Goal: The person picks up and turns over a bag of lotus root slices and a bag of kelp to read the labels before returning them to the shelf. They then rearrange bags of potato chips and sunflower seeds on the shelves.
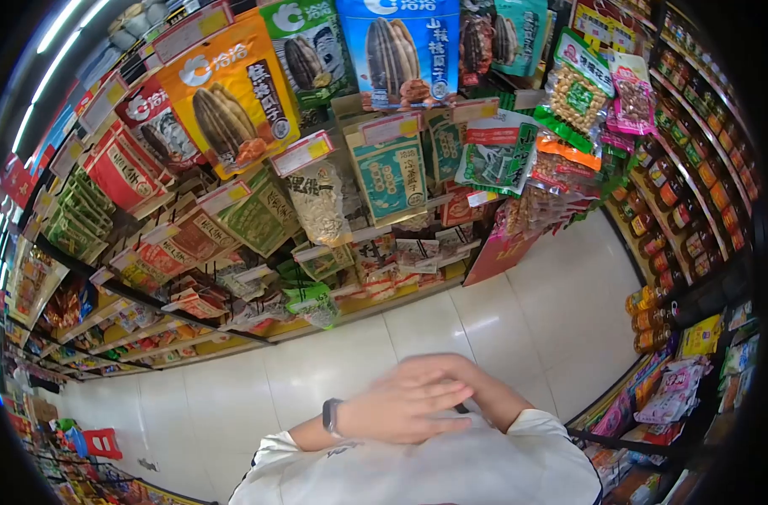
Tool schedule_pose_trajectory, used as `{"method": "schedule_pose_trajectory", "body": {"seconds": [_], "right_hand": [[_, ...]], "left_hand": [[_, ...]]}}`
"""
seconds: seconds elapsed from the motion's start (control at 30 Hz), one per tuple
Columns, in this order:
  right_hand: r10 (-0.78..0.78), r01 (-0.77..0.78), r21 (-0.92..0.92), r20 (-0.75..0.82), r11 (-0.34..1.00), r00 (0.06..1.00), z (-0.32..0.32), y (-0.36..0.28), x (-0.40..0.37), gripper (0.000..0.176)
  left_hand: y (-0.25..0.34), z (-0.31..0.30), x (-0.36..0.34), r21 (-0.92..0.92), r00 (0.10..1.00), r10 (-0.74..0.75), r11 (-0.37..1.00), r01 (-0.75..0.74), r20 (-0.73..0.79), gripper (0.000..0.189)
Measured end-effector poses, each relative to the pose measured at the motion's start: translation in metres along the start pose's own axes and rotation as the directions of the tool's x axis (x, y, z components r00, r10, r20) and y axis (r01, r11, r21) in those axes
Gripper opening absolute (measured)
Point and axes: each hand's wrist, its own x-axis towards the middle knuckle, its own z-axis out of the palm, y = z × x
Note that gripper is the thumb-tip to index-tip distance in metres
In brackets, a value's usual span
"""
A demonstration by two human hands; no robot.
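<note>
My left hand (405, 412) lies across the front of my white shirt (451, 471), its fingers stretched to the right and slightly apart. A dark smartwatch (331, 417) is on that wrist. My right hand (426, 367) crosses behind and against the left one, blurred, with its fingers mostly hidden. I see nothing held in the left hand. A small dark spot shows beside the left fingertips, too little of it to name. Both hands are apart from the shelves.
Ahead, a shelf rack carries sunflower seed bags, among them an orange bag (224, 97) and a blue bag (398, 55). A bag of peanuts (579, 84) hangs at its right end. Jars (653, 320) fill shelves at right. A red basket (104, 443) stands on the tiled floor (333, 353).
</note>
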Motion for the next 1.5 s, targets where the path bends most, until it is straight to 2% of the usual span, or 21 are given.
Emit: {"method": "schedule_pose_trajectory", "body": {"seconds": [0.07, 0.1, 0.17, 0.2, 0.27, 0.33, 0.4, 0.6, 0.63, 0.73, 0.8, 0.9, 0.97, 1.03, 1.1, 1.13, 1.23, 1.27, 1.33, 1.37, 1.5], "right_hand": [[-0.309, 0.06, -0.639, -0.286, 0.767, 0.907, -0.014, -0.001, -0.011, 0.032], [-0.602, 0.007, -0.822, -0.412, 0.57, 0.684, -0.014, -0.014, -0.028, 0.032], [-0.78, 0.047, -0.813, -0.539, 0.581, 0.318, -0.018, -0.051, -0.061, 0.036], [-0.779, 0.042, -0.814, -0.539, 0.58, 0.32, -0.011, -0.067, -0.076, 0.036], [-0.957, -0.069, -0.954, -0.289, 0.291, -0.037, -0.002, -0.089, -0.096, 0.039], [-0.972, -0.191, -0.98, -0.006, 0.053, -0.236, 0.014, -0.065, -0.081, 0.041], [-0.871, -0.26, -0.95, 0.271, -0.174, -0.409, 0.016, -0.042, -0.045, 0.045], [-0.784, -0.109, -0.948, -0.309, 0.299, 0.538, 0.022, 0.061, -0.005, 0.046], [-0.52, -0.199, -0.882, -0.419, 0.427, 0.744, 0.021, 0.064, -0.012, 0.045], [-0.2, -0.257, -0.742, -0.465, 0.619, 0.863, 0.003, 0.066, -0.036, 0.046], [0.034, -0.305, -0.646, -0.396, 0.7, 0.918, -0.021, 0.036, -0.062, 0.04], [0.355, -0.545, -0.531, -0.421, 0.649, 0.834, -0.061, -0.029, -0.096, 0.039], [-0.219, -0.427, -0.67, -0.658, 0.607, 0.721, -0.083, -0.023, -0.109, 0.039], [-0.333, -0.483, -0.602, -0.779, 0.636, 0.531, -0.095, -0.037, -0.104, 0.041], [-0.426, -0.54, -0.531, -0.847, 0.653, 0.317, -0.108, -0.049, -0.094, 0.043], [-0.557, -0.553, -0.632, -0.764, 0.543, 0.327, -0.111, -0.052, -0.086, 0.045], [-0.711, -0.516, -0.773, -0.593, 0.369, 0.379, -0.121, -0.045, -0.084, 0.049], [-0.737, -0.442, -0.826, -0.533, 0.349, 0.416, -0.125, -0.038, -0.085, 0.05], [-0.714, -0.544, -0.781, -0.566, 0.306, 0.412, -0.133, -0.025, -0.083, 0.045], [-0.691, -0.613, -0.742, -0.594, 0.272, 0.412, -0.137, -0.022, -0.082, 0.041], [-0.759, -0.666, -0.7, -0.574, 0.259, 0.307, -0.148, -0.01, -0.102, 0.047]], "left_hand": [[-0.011, 0.019, 0.001, -0.659, 0.933, 0.035, 0.718, 0.225, 0.358, 0.029], [-0.02, 0.029, 0.005, -0.798, 0.852, 0.102, 0.421, 0.43, 0.513, 0.033], [-0.026, 0.06, 0.001, -0.829, 0.867, -0.061, 0.264, 0.492, 0.495, 0.034], [-0.031, 0.077, -0.007, -0.846, 0.839, -0.232, 0.1, 0.523, 0.492, 0.036], [-0.056, 0.107, -0.042, -0.46, 0.628, -0.458, 0.433, 0.776, 0.629, 0.052], [-0.067, 0.074, -0.016, 0.332, -0.011, -0.571, 0.461, 0.823, 0.821, 0.066], [-0.08, 0.065, -0.032, 0.411, -0.089, -0.608, 0.415, 0.812, 0.789, 0.075], [-0.089, -0.02, -0.004, -0.111, 0.657, -0.753, 0.657, 0.746, -0.042, 0.051], [-0.085, -0.031, 0.007, -0.279, 0.673, -0.723, 0.686, 0.672, -0.156, 0.051], [-0.09, -0.016, 0.029, -0.673, 0.567, -0.538, 0.739, -0.04, -0.624, 0.042], [-0.109, 0.02, 0.038, -0.566, 0.506, -0.394, 0.787, -0.246, -0.767, 0.037], [-0.144, 0.043, 0.034, 0.071, 0.992, -0.124, 0.99, 0.125, -0.019, 0.013], [-0.151, 0.07, 0.042, -0.127, 0.957, -0.289, 0.949, 0.29, 0.025, 0.015], [-0.168, 0.096, 0.047, -0.31, 0.899, -0.425, 0.845, 0.436, 0.106, 0.017], [-0.194, 0.125, 0.055, -0.141, 0.579, -0.602, 0.616, 0.775, 0.55, 0.021], [-0.206, 0.142, 0.047, -0.155, 0.594, -0.588, 0.627, 0.764, 0.55, 0.021], [-0.256, 0.177, 0.022, -0.174, 0.917, -0.347, 0.933, 0.315, -0.198, 0.032], [-0.265, 0.157, 0.05, -0.18, 0.924, -0.322, 0.941, 0.287, -0.208, 0.032], [-0.267, 0.083, 0.124, -0.841, 0.919, -0.204, 0.373, 0.393, 0.339, 0.026], [-0.282, 0.068, 0.154, -0.681, 0.971, -0.036, 0.707, 0.192, 0.236, 0.03], [-0.303, 0.065, 0.194, -0.418, 0.965, 0.177, 0.905, -0.081, 0.196, 0.027]]}}
